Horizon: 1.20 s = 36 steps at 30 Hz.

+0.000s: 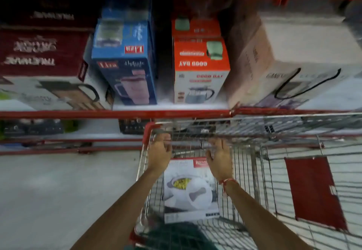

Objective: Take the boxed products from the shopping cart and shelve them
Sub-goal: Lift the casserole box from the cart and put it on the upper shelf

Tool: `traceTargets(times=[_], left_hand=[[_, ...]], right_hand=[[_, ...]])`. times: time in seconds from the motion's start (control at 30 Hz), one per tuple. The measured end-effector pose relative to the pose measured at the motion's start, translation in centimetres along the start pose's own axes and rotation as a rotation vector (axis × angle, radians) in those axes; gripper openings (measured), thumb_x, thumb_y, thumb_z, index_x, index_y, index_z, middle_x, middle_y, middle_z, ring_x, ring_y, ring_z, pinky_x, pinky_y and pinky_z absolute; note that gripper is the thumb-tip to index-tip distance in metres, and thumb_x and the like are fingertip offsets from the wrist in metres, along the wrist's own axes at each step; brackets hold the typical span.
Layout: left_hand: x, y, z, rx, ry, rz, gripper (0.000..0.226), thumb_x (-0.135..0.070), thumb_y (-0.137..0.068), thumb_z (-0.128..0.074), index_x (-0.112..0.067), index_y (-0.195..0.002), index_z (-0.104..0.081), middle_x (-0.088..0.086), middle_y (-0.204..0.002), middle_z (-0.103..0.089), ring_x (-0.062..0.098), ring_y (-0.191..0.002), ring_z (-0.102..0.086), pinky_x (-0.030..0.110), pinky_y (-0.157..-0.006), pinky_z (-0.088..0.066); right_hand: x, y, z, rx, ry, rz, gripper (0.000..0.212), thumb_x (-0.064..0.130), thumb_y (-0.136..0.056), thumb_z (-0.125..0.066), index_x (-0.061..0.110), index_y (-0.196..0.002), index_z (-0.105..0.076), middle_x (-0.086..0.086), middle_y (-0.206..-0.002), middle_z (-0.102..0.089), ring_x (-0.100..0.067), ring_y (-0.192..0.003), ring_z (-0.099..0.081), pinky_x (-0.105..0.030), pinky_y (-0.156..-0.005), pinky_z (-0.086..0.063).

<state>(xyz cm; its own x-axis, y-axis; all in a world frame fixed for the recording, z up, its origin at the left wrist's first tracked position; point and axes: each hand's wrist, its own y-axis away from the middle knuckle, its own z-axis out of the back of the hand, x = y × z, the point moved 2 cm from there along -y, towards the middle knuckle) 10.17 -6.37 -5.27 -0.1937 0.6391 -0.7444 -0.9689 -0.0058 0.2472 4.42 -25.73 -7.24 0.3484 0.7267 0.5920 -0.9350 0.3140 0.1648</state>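
A wire shopping cart with red trim stands against the red shelf. Inside it lies a white box printed with a picture of dishes. My left hand and my right hand both reach down into the cart above the box's far end, fingers spread, holding nothing. On the shelf stand a blue box and an orange-and-white box, with a gap between them. The frame is blurred.
Dark red boxes fill the shelf's left side and a large pale carton sits at its right. A red flap hangs in the cart's right part. Lower shelf rails run at left above a grey floor.
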Motion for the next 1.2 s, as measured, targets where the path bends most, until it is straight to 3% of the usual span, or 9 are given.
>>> traceTargets(times=[0.1, 0.17, 0.3, 0.4, 0.47, 0.67, 0.83, 1.03, 1.2], left_hand=[[5.0, 3.1, -3.3, 0.258, -0.165, 0.215, 0.04, -0.01, -0.086, -0.06, 0.0, -0.123, -0.051, 0.019, -0.12, -0.061, 0.032, -0.105, -0.062, 0.035, -0.082, -0.051], [8.2, 5.4, -5.3, 0.394, -0.213, 0.374, 0.047, -0.014, -0.084, -0.065, -0.001, -0.125, -0.046, 0.017, -0.123, -0.06, 0.031, -0.105, -0.062, 0.03, -0.073, -0.05], [12.5, 8.4, -8.1, 0.584, -0.155, 0.543, 0.053, -0.015, -0.083, -0.066, -0.008, -0.13, -0.044, 0.013, -0.125, -0.06, 0.022, -0.093, -0.061, 0.021, -0.062, -0.049], [13.1, 8.5, -8.4, 0.587, -0.142, 0.556, 0.044, -0.017, -0.083, -0.066, -0.007, -0.123, -0.052, 0.014, -0.121, -0.064, 0.024, -0.093, -0.063, 0.023, -0.065, -0.049], [12.3, 8.2, -7.4, 0.527, -0.152, 0.507, 0.033, -0.021, -0.084, -0.066, -0.005, -0.113, -0.06, 0.015, -0.113, -0.068, 0.019, -0.08, -0.06, 0.016, -0.052, -0.042], [6.6, 9.2, 1.4, 0.324, -0.104, 0.266, 0.032, -0.03, -0.079, -0.071, -0.007, -0.1, -0.069, 0.009, -0.101, -0.068, 0.023, -0.088, -0.064, 0.022, -0.062, -0.045], [1.3, 11.5, 8.9, 0.208, 0.129, 0.22, 0.015, -0.033, -0.067, -0.082, -0.033, -0.073, -0.067, -0.012, -0.084, -0.075, 0.012, -0.08, -0.072, 0.038, -0.078, -0.059], [-2.7, 12.6, 13.3, 0.145, 0.263, 0.132, 0.026, -0.016, -0.07, -0.08, -0.011, -0.094, -0.069, 0.002, -0.093, -0.076, 0.02, -0.085, -0.072, 0.05, -0.086, -0.056], [-5.8, 11.6, 16.1, 0.08, 0.363, 0.035, 0.027, -0.006, -0.072, -0.077, -0.008, -0.095, -0.063, 0.011, -0.099, -0.074, 0.014, -0.08, -0.071, 0.025, -0.066, -0.06]], right_hand=[[-4.9, 2.4, -3.2, 0.364, -0.01, -0.344, 0.076, 0.013, -0.083, -0.069, 0.002, -0.147, -0.028, -0.021, -0.149, -0.035, -0.035, -0.136, -0.036, -0.042, -0.114, -0.035], [-7.8, 3.7, -5.1, 0.506, -0.038, -0.564, 0.099, 0.018, -0.079, -0.075, 0.002, -0.152, -0.01, -0.021, -0.156, -0.024, -0.037, -0.142, -0.03, -0.043, -0.114, -0.036], [-11.1, 5.0, -7.9, 0.585, -0.341, -0.813, 0.108, 0.009, -0.075, -0.08, 0.005, -0.152, -0.004, -0.024, -0.148, -0.039, -0.04, -0.122, -0.055, -0.037, -0.075, -0.058], [-11.9, 5.1, -8.4, 0.613, -0.362, -0.743, 0.055, 0.008, -0.076, -0.078, 0.003, -0.126, -0.056, -0.027, -0.126, -0.063, -0.031, -0.091, -0.068, -0.044, -0.08, -0.059], [-11.5, 5.3, -7.3, 0.519, -0.395, -0.717, 0.039, 0.007, -0.073, -0.08, 0.002, -0.11, -0.067, -0.026, -0.114, -0.069, -0.035, -0.094, -0.069, -0.052, -0.088, -0.057], [-6.0, 7.9, 1.3, 0.336, -0.515, -0.607, 0.053, -0.007, -0.077, -0.071, 0.007, -0.125, -0.054, -0.016, -0.118, -0.067, -0.034, -0.103, -0.067, -0.042, -0.077, -0.06], [-1.1, 9.5, 8.3, 0.271, -0.491, -0.401, 0.049, 0.003, -0.077, -0.076, 0.017, -0.119, -0.055, -0.003, -0.105, -0.07, -0.023, -0.088, -0.072, -0.042, -0.072, -0.062], [3.7, 9.9, 13.1, 0.178, -0.513, -0.222, 0.049, -0.002, -0.073, -0.078, 0.018, -0.113, -0.057, 0.002, -0.098, -0.068, -0.027, -0.094, -0.069, -0.056, -0.084, -0.057], [8.0, 9.4, 17.4, 0.055, -0.457, -0.069, 0.056, 0.007, -0.075, -0.079, 0.025, -0.123, -0.056, 0.005, -0.106, -0.063, -0.011, -0.092, -0.064, -0.034, -0.077, -0.057]])
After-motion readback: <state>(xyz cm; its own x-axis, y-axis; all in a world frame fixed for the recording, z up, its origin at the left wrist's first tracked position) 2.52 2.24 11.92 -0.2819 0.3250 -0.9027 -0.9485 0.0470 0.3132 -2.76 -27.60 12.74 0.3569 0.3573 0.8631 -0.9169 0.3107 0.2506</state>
